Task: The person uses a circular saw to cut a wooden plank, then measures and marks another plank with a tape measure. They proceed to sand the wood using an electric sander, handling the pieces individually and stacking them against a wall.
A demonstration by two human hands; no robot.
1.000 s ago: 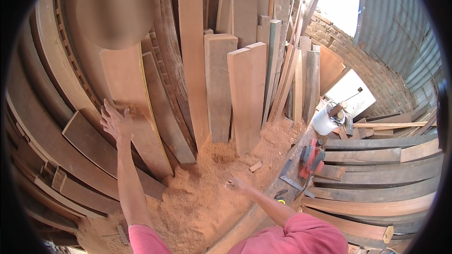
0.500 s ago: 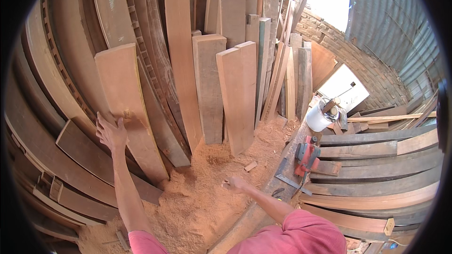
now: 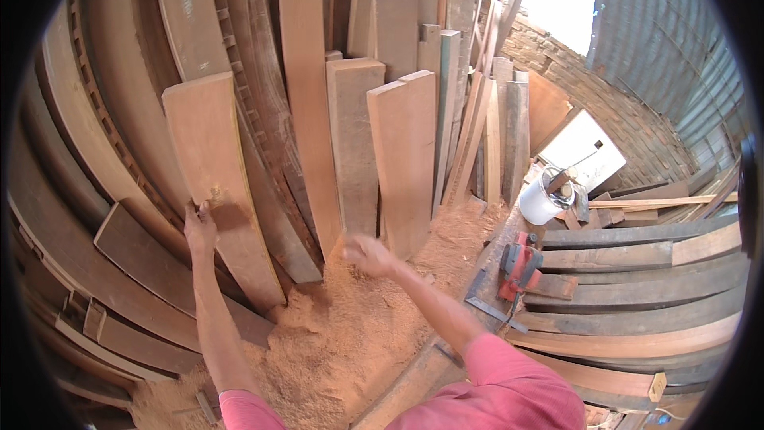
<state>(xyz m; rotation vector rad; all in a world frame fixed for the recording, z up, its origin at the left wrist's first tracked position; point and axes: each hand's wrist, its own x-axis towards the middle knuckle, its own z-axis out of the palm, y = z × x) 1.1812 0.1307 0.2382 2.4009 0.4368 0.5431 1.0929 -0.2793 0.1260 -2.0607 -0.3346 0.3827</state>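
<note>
The board is gripped at its edge by the left hand, left of the right hand, which is blurred over sawdust; whether that one is closed cannot be told.

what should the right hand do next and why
Perhaps reach for the right side of the yellow-edged board, to help steady it: the left hand is at its left edge, while the right hand, blurred, is apart from it, over sawdust.
</note>
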